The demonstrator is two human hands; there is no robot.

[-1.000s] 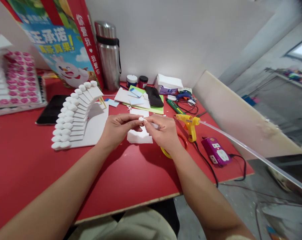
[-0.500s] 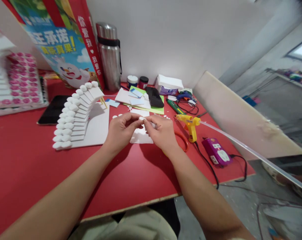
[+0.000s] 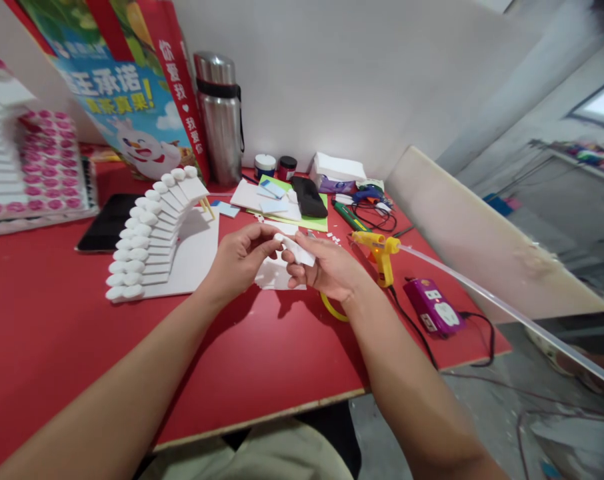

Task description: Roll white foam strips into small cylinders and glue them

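Observation:
My right hand lies palm up over the red table, its fingers curled round a short white foam strip. My left hand pinches the strip's rounded left end between thumb and fingers. A small stack of white foam pieces rests on the table right under both hands. To the left stands a white foam staircase model with rounded strip ends along its edge.
A yellow glue gun with a long clear stick stands to the right, next to a purple power strip. A steel flask, paint jars, paper sheets, a black tablet and a pink-dotted model sit farther back.
My right hand has turned palm up, so the white strip now lies across its fingers. The left hand still pinches the strip's end.

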